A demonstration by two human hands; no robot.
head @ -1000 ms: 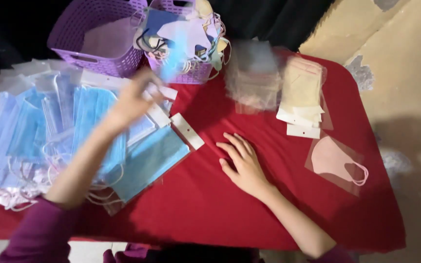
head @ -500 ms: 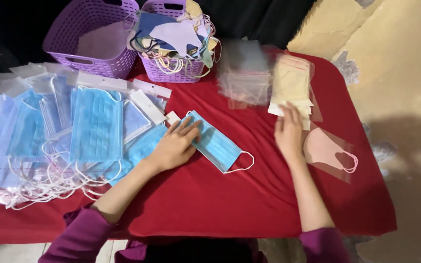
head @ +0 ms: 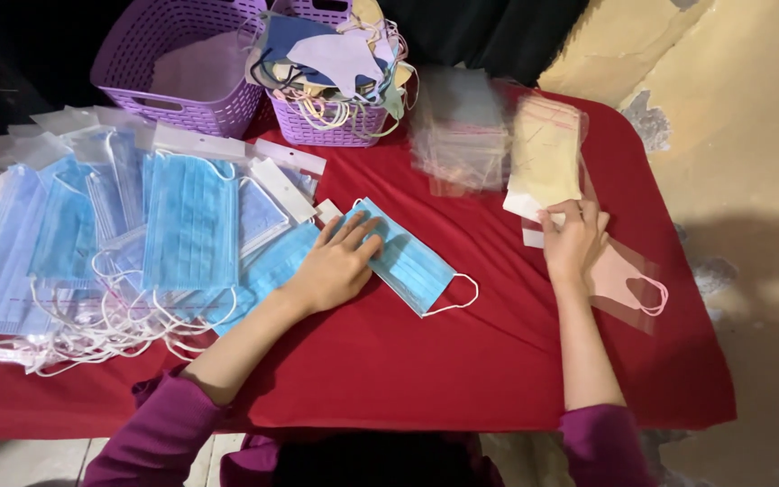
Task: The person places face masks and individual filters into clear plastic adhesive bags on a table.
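Note:
My left hand (head: 337, 263) lies flat on a blue surgical mask (head: 412, 261) spread on the red tablecloth (head: 462, 361), its white ear loop (head: 457, 296) trailing to the right. My right hand (head: 574, 240) rests with fingertips on the lower edge of a stack of clear bags with cream inserts (head: 545, 162), apparently pinching the front bag. A pink mask in a clear sleeve (head: 628, 281) lies just right of that hand.
A large heap of blue masks and clear sleeves (head: 137, 234) covers the table's left side. Two purple baskets (head: 182, 72) stand at the back, the right basket (head: 335, 63) full of coloured masks. Another clear bag stack (head: 462, 135) lies behind. A rough wall (head: 732, 135) is right.
My left hand came down from the pile and laid a blue mask flat on the cloth. My right hand moved from the table's middle over to the bag stack.

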